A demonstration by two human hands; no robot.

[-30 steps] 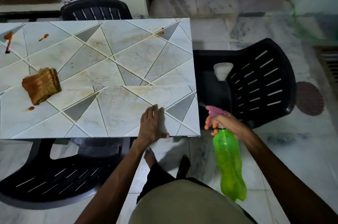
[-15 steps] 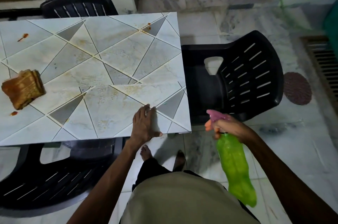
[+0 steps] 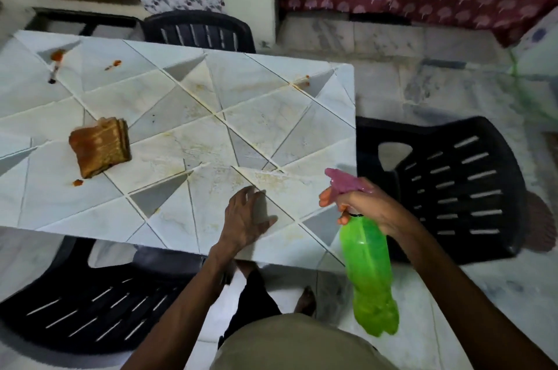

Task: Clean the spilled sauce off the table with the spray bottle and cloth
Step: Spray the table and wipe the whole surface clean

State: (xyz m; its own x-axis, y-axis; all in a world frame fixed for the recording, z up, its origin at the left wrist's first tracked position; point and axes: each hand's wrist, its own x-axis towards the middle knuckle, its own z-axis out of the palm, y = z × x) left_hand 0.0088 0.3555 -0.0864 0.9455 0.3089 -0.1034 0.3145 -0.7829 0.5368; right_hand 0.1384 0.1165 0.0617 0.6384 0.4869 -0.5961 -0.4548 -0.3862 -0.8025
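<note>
Right hand (image 3: 367, 206) is gripping green spray bottle (image 3: 370, 276) at lower right; left hand (image 3: 246, 218) is lying flat, fingers together, on table (image 3: 181, 140); cloth (image 3: 101, 146) is sitting centre-left.

The room is dim, with soft, even light that leaves the pale table (image 3: 187, 128) brightest and the black chair (image 3: 453, 185) at 3 o'clock nearly featureless. A soft shadow lies on the tabletop just beside the left hand (image 3: 246, 220), and the floor beneath the table is murky. Wide-angle distortion bows the edges, most at 9 and 12 o'clock, and fine detail looks smeared throughout.
</note>
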